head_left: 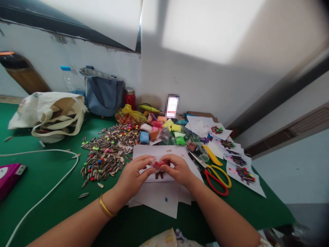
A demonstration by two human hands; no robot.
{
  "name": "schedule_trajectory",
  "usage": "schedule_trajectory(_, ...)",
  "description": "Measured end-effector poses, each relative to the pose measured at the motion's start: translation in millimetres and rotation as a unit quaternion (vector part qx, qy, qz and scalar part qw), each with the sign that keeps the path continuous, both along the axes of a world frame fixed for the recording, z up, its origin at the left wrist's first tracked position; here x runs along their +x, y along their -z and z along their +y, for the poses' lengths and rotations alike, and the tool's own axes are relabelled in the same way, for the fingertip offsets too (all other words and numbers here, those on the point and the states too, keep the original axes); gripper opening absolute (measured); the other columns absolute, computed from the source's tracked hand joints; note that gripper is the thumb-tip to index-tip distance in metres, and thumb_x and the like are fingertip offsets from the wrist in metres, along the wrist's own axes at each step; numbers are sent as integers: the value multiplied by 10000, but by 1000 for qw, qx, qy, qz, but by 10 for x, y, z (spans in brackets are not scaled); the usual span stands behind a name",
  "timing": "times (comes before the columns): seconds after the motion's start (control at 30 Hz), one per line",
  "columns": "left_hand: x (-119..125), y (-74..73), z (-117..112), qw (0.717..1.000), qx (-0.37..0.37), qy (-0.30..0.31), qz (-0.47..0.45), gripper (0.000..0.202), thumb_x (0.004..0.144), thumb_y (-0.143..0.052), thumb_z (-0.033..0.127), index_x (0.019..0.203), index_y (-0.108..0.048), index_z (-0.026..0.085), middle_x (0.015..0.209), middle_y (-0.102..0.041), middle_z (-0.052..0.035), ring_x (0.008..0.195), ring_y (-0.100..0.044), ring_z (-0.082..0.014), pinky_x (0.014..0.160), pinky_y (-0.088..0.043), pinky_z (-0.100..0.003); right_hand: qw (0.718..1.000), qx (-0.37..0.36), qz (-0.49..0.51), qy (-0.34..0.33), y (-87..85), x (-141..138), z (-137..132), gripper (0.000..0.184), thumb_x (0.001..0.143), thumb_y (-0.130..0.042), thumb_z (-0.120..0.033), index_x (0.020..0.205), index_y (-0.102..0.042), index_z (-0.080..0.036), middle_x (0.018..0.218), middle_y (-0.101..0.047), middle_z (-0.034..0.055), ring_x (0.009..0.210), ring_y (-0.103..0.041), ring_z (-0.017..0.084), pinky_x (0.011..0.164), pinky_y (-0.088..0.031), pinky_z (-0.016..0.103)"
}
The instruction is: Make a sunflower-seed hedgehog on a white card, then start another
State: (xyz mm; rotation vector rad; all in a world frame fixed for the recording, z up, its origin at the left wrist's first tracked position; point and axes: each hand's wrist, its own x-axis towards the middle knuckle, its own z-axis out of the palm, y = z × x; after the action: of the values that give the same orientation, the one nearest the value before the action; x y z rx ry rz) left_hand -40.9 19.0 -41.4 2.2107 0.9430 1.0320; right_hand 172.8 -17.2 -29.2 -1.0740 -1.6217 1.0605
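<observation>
- A small red packet (159,165) is pinched by the fingertips of the left hand (138,171) and the right hand (179,170), presumably to steady it from both sides.
- It is held over white paper (144,150) (a brown piece (159,175) is seen just nearer).
- Seeds (108,154) are heaped left, coloured packets (176,128) farther off, scissors (205,165) right, probably for easy reach.

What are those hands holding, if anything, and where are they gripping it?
A small red packet in clear plastic: the left hand pinches its left end, the right hand its right end, between thumb and fingers.
</observation>
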Motion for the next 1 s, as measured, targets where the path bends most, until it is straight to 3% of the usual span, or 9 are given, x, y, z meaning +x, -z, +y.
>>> schedule_trajectory(0.13, 37, -19, -34, 999, -40, 21, -24, 172, 863, -697, 295, 1026, -740, 262, 1077, -744, -30, 1021, -686, -187, 923, -545, -307, 999, -25, 31, 5, 80, -61, -6, 210, 875, -677, -396, 929, -600, -209, 683, -672, -14, 547, -654, 140, 525, -511, 254)
schedule_trajectory(0.3, 41, -19, -61, 994, -87, -15, -68, 154, 832, -727, 304, 969, -740, 235, 916, -762, -10, 795, -705, -150, 734, -565, -243, 994, -50, 89, 31, 150, -72, 15, 372, 784, -766, -423, 984, -506, -248, 687, -643, -55, 511, -654, 148, 496, -520, 273)
schedule_trajectory(0.47, 30, -10, -45, 993, -83, -40, -79, 115, 816, -737, 259, 927, -745, 234, 872, -763, 4, 774, -704, -143, 704, -554, -223, 990, -63, 121, 40, 113, -52, 0, 315, 808, -746, -451, 852, -522, -234, 635, -636, -47, 522, -683, 175, 486, -532, 289)
schedule_trajectory(0.63, 42, -32, -48, 994, -66, -24, -89, 128, 840, -707, 236, 965, -731, 242, 935, -756, 0, 839, -704, -142, 762, -564, -224, 995, -15, 75, 65, 31, -28, -56, 312, 870, -673, -483, 756, -544, -223, 611, -653, -26, 542, -675, 160, 506, -517, 271)
schedule_trajectory(0.83, 61, -45, -61, 999, -30, 18, -34, 180, 841, -705, 264, 1016, -742, 267, 1011, -761, -18, 940, -706, -179, 851, -572, -277, 995, 34, -61, 64, 18, -31, -67, 210, 908, -647, -367, 770, -648, -208, 662, -691, -10, 593, -642, 130, 603, -491, 247)
schedule_trajectory(1.0, 63, -53, -65, 996, -61, -20, -55, 123, 843, -703, 293, 944, -730, 229, 911, -756, -18, 762, -697, -148, 700, -583, -242, 995, 23, -89, 29, 0, -33, -60, 84, 905, -659, -295, 882, -700, -225, 738, -725, -8, 672, -659, 142, 669, -495, 251)
